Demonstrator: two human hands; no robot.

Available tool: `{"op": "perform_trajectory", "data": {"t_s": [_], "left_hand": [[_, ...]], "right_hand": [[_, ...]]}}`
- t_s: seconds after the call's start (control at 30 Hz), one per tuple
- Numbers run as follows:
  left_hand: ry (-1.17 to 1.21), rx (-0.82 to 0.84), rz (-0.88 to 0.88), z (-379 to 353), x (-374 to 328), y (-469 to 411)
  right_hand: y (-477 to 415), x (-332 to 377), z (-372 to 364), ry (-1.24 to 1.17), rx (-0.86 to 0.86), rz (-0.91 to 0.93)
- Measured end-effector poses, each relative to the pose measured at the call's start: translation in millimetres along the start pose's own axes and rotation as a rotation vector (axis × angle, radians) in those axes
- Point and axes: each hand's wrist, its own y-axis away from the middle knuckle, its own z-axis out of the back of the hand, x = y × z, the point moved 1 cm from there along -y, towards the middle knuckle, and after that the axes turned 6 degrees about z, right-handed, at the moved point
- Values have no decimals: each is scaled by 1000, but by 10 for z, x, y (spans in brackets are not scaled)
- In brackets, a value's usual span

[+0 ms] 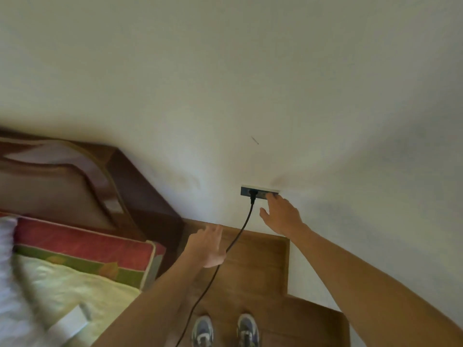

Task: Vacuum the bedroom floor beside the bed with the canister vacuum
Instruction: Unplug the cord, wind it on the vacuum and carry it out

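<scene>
Socket plate point(261, 194), dark blue-grey face with a pale rim, sits low on a plain off-white wall point(225, 83); its face is too blurred for me to read anything. Black plug point(252, 195) sits in the plate's left part. A thin, smooth black cord point(244, 226) hangs from it and runs down past the bottom edge of the view.

Right hand point(283, 216): fingers straight, thumb spread, fingertips on the plate's right end, grip closed on nothing. Left hand point(206, 245): fingers straight and together, grip loose and empty. The cord passes just beside its thumb side; I can't tell if they touch.

Floor point(255, 266) is brown wood-grain boards. The strip beside the bed is right under the person's grey-blue shoes point(203, 330), and the cord crosses it.

On the left is a dark glossy wooden headboard point(140, 186) with a padded brown panel. Mattress point(82, 244) has red and green patterned fabric with pale piping. A cream textured quilt point(62, 279) lies on top.
</scene>
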Motion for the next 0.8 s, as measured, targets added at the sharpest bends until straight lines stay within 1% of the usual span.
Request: {"op": "perform_trajectory", "data": {"t_s": [0.13,0.27,0.33,0.47,0.53,0.63,0.8], "left_hand": [[85,34,-49,-384,5,-278],[247,-24,-184,-763,45,-444],[333,-50,-229,-886,65,-473],[487,-67,-255,-1036,84,-523],[543,-61,-252,-1094,80,-545],[599,-33,-271,-1186,83,-588],[713,-18,-297,-1296,65,-584]], "right_hand": [[-220,40,-286,-200,-119,-61],[-408,154,-541,-403,-286,-156],[-482,206,-640,-455,-352,-212],[-594,249,-748,-568,-510,-330],[-628,259,-785,-599,-563,-376],[-661,273,-807,-598,-584,-427],[-704,274,-790,-476,-563,-447]]}}
